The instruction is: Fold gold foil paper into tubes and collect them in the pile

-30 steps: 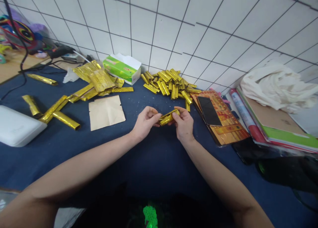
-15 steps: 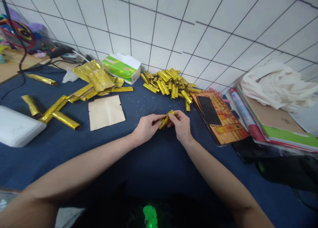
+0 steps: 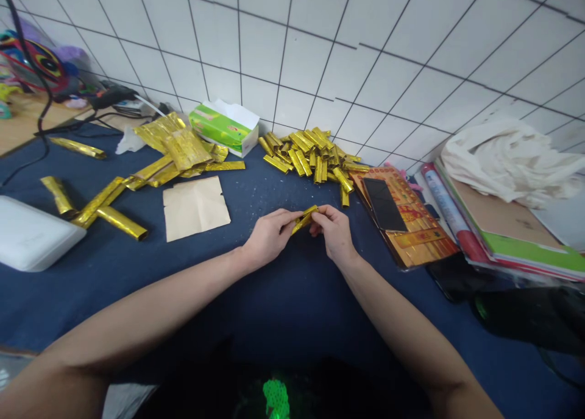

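Both hands meet over the middle of the dark blue table cloth (image 3: 283,297). My left hand (image 3: 269,236) and my right hand (image 3: 335,230) pinch the two ends of a small folded gold foil paper (image 3: 304,218), fingers closed on it. A heap of finished gold foil folds (image 3: 311,154) lies just beyond the hands by the tiled wall. Long gold foil rolls (image 3: 109,206) and flat gold sheets (image 3: 178,144) lie to the left, with a plain tan paper sheet (image 3: 195,207) beside them.
A green tissue box (image 3: 223,128) stands at the wall. A white flat box (image 3: 31,233) sits at the far left. At the right lie a dark phone (image 3: 384,203) on a red-gold paper stack (image 3: 414,230), books (image 3: 512,239) and a white cloth (image 3: 507,160). Cables (image 3: 68,123) run along the back left.
The foil piece has been pressed narrower between the fingers. Both hands have come closer together, the right fingers closing over its right end.
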{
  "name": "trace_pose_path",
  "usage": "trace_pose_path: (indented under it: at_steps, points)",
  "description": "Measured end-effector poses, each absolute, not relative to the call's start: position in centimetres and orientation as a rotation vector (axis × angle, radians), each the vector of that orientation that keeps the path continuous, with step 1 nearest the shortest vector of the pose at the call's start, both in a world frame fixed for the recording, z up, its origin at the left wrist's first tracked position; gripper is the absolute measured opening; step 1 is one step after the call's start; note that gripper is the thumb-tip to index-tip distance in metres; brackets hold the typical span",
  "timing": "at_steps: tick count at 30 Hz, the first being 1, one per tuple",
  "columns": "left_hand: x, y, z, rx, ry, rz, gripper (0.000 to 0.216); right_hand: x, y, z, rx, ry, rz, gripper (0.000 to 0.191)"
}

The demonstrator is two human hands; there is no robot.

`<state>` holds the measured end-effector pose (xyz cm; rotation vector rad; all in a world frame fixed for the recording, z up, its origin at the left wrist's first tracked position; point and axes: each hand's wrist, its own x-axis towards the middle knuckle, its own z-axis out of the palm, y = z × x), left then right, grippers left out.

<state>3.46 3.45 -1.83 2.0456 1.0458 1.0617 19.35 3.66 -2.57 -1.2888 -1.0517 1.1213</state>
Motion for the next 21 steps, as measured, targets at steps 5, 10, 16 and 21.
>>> trace_pose_path:
  at_steps: [5, 10, 16, 21]
  points:
    - [3.39, 3.49, -2.0, 2.054, 0.978, 1.077, 0.03, 19.26, 3.72, -2.35, -1.269, -0.963, 1.216, 0.011]
    - [3.34, 3.62, -2.43, 2.091, 0.929, 1.093, 0.03, 19.1, 3.79, -2.47, -1.227, -0.887, 1.263, 0.01]
    - [3.39, 3.72, -2.42, 2.1, 0.904, 1.106, 0.03, 18.99, 3.8, -2.47, -1.169, -0.8, 1.312, 0.012]
    - [3.31, 3.82, -2.38, 2.089, 0.919, 1.097, 0.031, 19.03, 4.06, -2.28, -1.154, -0.762, 1.308, 0.022]
